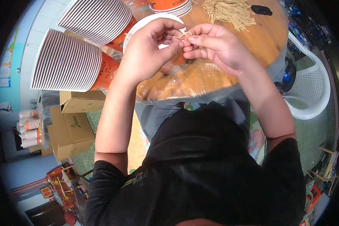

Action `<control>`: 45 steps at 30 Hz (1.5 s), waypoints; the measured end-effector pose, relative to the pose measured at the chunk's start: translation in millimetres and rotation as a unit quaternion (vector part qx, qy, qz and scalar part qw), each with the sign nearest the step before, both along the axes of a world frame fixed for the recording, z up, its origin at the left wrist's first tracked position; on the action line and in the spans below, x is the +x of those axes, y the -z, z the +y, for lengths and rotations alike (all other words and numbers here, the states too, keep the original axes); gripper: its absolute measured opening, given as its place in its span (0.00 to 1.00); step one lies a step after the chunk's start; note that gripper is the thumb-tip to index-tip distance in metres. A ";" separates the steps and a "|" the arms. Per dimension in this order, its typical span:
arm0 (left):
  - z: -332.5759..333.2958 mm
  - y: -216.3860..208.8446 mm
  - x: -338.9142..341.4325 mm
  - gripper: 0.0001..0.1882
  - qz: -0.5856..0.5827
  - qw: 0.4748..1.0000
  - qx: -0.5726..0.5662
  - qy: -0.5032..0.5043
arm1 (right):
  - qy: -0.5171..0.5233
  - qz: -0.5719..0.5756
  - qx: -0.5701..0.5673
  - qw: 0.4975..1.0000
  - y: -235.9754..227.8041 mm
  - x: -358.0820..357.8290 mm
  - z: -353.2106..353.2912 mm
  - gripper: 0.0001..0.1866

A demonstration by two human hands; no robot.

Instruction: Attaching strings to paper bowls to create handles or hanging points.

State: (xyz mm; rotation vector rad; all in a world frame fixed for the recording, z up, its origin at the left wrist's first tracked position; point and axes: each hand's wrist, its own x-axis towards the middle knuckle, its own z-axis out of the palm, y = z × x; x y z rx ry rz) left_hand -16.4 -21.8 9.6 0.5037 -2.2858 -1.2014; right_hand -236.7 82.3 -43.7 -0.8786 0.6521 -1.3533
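Note:
Between my hands is a thin cream-coloured string [184, 35], bent into a small loop. My left hand [154, 47] is closed, pinching one part of it between thumb and fingers. From the other side, my right hand [216, 43] grips the string with its thumb against the fingers. Both hands are over an orange paper bucket [173, 64] with a white rim, which they partly cover. At the bucket's left rim, a bit of similar string [128, 36] shows. How the string joins the bucket on the right is hidden by my fingers.
Two tall stacks of nested orange buckets [69, 62] lean at the left. More stacked buckets [172, 7] stand at the far side. A bundle of cut strings [229, 13] lies on the wooden table [214, 77] beside a black object [261, 10]. Right of it is a white plastic chair [310, 81].

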 end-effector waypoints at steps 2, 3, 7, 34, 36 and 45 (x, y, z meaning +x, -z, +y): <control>1.1 -2.8 -0.7 0.20 -0.021 1.000 -0.006 -0.013 | 0.014 0.044 0.008 0.999 -3.8 -0.7 0.9 0.11; 1.9 -4.8 -1.3 0.19 -0.041 0.999 -0.014 -0.025 | 0.015 0.044 0.007 0.999 -6.3 -1.3 1.8 0.11; 6.3 -7.3 -2.6 0.17 -0.033 0.999 -0.007 -0.016 | 0.028 0.113 -0.007 0.993 -15.0 -1.8 4.1 0.10; 16.5 -0.5 0.5 0.12 0.012 0.999 0.030 -0.023 | 0.505 0.396 -0.287 0.711 25.6 53.8 1.8 0.06; 14.9 1.1 1.1 0.11 0.069 0.986 0.152 -0.024 | 0.516 0.394 -0.306 0.696 31.9 55.3 -0.9 0.07; 14.1 0.6 4.8 0.11 -0.020 0.995 0.087 -0.035 | 0.535 0.384 -0.378 0.650 39.7 55.4 -6.6 0.11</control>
